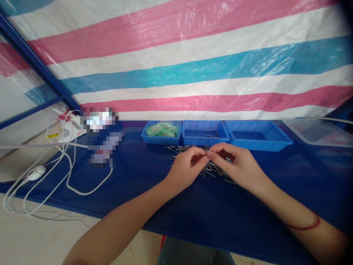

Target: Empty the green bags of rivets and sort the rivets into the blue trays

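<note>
My left hand and my right hand meet fingertip to fingertip over a loose pile of screws on the blue tabletop. Thumb and forefinger of each hand are pinched together. Whatever sits between them is too small to make out. Part of the pile is hidden under my hands. Right behind it stand three blue bins. The left bin holds green-tinted plastic bags with small parts, and the middle bin has a few loose screws lying in it. The right bin stands beside the middle one.
A clear plastic lid or tray lies at the back right. White cables loop over the table's left end, near a power strip and a blurred-out device. A striped sheet hangs behind the table.
</note>
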